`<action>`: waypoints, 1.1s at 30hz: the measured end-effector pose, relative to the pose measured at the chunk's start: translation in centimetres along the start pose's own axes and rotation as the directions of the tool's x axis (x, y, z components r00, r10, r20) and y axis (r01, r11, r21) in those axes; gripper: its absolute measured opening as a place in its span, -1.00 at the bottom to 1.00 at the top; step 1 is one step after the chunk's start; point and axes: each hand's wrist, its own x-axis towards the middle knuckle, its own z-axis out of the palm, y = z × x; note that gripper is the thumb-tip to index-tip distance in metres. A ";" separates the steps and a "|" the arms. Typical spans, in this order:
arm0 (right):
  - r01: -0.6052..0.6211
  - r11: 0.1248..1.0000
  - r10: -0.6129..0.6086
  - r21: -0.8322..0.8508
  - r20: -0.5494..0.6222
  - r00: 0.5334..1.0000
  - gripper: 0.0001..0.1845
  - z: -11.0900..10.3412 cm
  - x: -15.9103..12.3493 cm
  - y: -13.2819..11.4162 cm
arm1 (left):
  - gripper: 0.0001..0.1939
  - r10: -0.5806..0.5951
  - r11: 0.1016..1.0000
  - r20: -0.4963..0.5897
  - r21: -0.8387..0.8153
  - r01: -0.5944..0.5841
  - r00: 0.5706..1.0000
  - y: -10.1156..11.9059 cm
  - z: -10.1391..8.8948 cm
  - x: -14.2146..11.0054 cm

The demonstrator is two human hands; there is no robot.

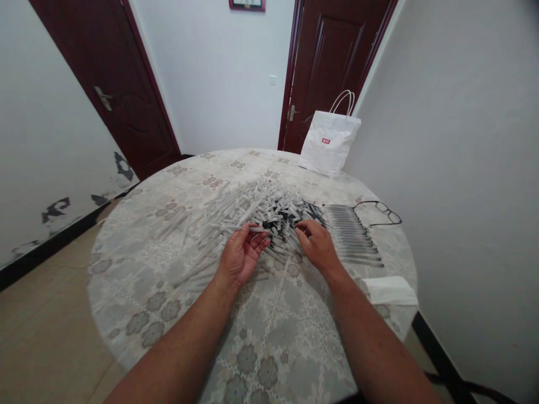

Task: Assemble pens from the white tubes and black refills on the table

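A big heap of white pen barrels (236,216) lies in the middle of a round table (168,292) with a flowered cloth, next to a small heap of black pen parts (283,216). My left hand (242,255) is palm up at the heap's near edge, its fingers curled around one white pen barrel (250,229). My right hand (316,242) lies palm down on the black parts, fingers bent into them; what they pinch is hidden. A neat row of assembled pens (351,234) lies to the right of my right hand.
Black-rimmed glasses (381,212) lie beyond the row of pens. A white paper bag (329,141) stands at the table's far right edge. A folded white tissue (386,289) sits near the right rim. Two dark red doors and white walls surround the table.
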 end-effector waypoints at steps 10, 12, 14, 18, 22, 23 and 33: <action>0.207 0.906 -0.066 -0.368 0.361 0.930 -0.70 3.2 -1.2 -0.9 | -0.80 0.023 1.000 -0.040 -0.016 -0.023 0.999 0.0 -0.4 0.3; 0.249 0.886 -0.072 -0.391 0.415 0.907 -0.69 3.5 -1.3 -1.4 | -0.80 0.020 1.000 -0.042 -0.016 -0.021 0.999 -0.1 -0.4 0.4; 0.286 0.864 -0.071 -0.414 0.462 0.884 -0.69 3.7 -1.3 -1.8 | -0.80 0.016 1.000 -0.047 -0.014 -0.016 0.999 -0.2 -0.4 0.4; 0.307 0.826 -0.052 -0.472 0.478 0.877 -0.70 4.3 -1.3 -2.4 | -0.80 0.007 1.000 -0.051 -0.013 -0.008 0.999 -0.2 -0.2 0.3; 0.295 0.801 -0.005 -0.521 0.487 0.873 -0.69 4.5 -1.2 -2.9 | -0.81 0.004 1.000 -0.044 -0.019 -0.005 0.999 -0.2 -0.2 0.2; 0.290 0.797 0.009 -0.529 0.491 0.871 -0.68 4.5 -1.1 -3.0 | -0.80 0.006 1.000 -0.040 -0.017 -0.007 0.999 -0.2 -0.3 0.2; 0.315 0.808 0.022 -0.499 0.558 0.829 -0.75 4.2 -0.9 -2.9 | -0.78 0.007 1.000 -0.045 0.004 -0.006 0.999 -0.3 0.0 0.0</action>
